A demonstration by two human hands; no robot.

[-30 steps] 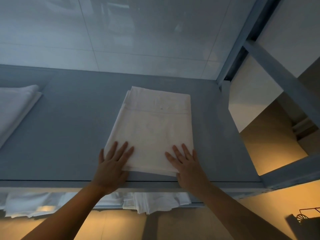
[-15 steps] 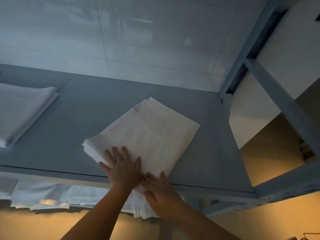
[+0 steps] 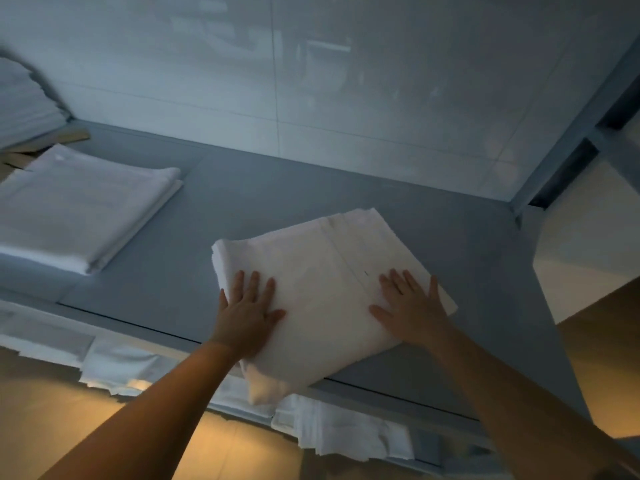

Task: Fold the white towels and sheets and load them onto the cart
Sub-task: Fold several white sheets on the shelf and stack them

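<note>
Folded sheet pressed flat on the cart shelf

The folded white sheet [image 3: 322,289] was laid askew on the grey shelf [image 3: 433,237], one corner overhanging its front edge; the left hand [image 3: 247,311] and right hand [image 3: 412,306] were pressed on it, fingers straight and spread.

Glossy pale wall panels [image 3: 346,81] behind, faintly reflecting the room. Grey-blue counter [image 3: 311,188] below, framed at right by grey metal posts [image 3: 568,147]. Warm amber light on tan floor [image 3: 41,417] beneath; cool dim light above.
</note>
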